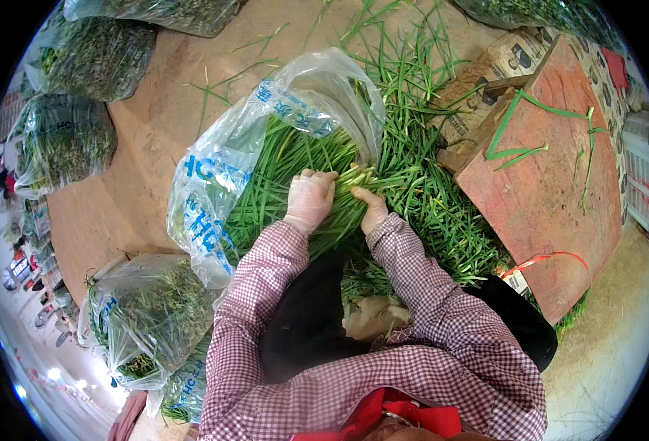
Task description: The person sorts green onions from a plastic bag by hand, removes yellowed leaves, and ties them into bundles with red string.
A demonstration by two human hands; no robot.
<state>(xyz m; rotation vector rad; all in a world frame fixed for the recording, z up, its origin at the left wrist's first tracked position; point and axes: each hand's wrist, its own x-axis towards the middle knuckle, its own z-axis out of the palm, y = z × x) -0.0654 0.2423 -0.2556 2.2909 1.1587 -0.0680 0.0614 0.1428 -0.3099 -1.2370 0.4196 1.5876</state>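
In front of me lies a clear plastic bag (196, 202) with blue printing, its mouth spread wide around long green chives (295, 151). Knuckles up, my left hand (311, 198) is closed on the chives inside the bag's opening; it looks pale, as if in a thin glove. My right hand (369, 207) is curled around the pale cut ends of the same bunch, just right of the left hand. The fingertips of both hands are partly hidden by the stalks. Loose chives (434, 198) form a heap beside my right forearm.
Filled clear bags (63, 136) of greens stand along the left, with another filled bag (155, 316) close by my left forearm. On the right, a tilted reddish board (552, 176) carries a few stray stalks and an orange-red tie (552, 257). Scattered leaves lie on the brown floor sheet (181, 73).
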